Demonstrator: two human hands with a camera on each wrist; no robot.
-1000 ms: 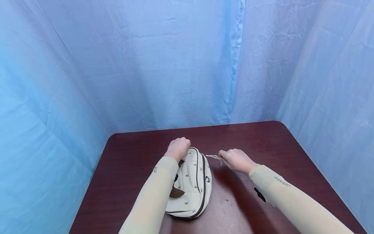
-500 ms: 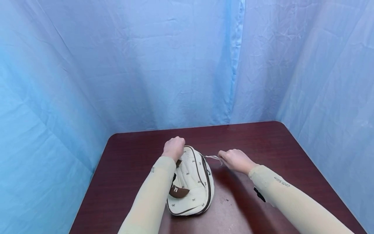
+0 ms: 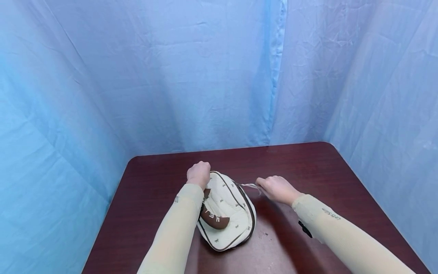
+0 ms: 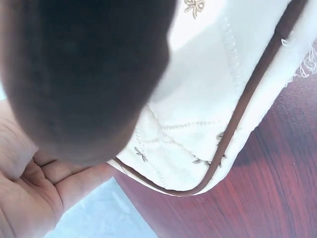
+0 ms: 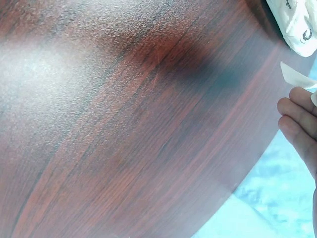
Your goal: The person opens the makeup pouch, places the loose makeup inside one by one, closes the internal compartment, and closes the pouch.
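Observation:
A cream quilted bag (image 3: 229,205) with small bow prints, dark brown edging and a brown handle (image 3: 215,220) lies at the middle of the table. At its far left corner, my left hand (image 3: 199,173) grips the edge with curled fingers. A blurred dark shape, probably the handle, covers much of the left wrist view, beside the bag's corner (image 4: 198,163). From the bag's far right side runs a thin white ribbon (image 3: 249,185), which my right hand (image 3: 278,188) pinches at its other end. The right wrist view catches only some fingers (image 5: 299,116) and a loose ribbon tail (image 5: 294,75).
The dark red wood-grain table (image 3: 164,171) has rounded far corners. Pale blue curtains (image 3: 212,76) hang behind it and along both sides. A few small dark marks (image 3: 266,234) show on the tabletop right of the bag.
My left hand has moved left with the bag's far corner. The bag has turned, its near end swinging right and more of the handle showing. The right hand has stayed nearly still.

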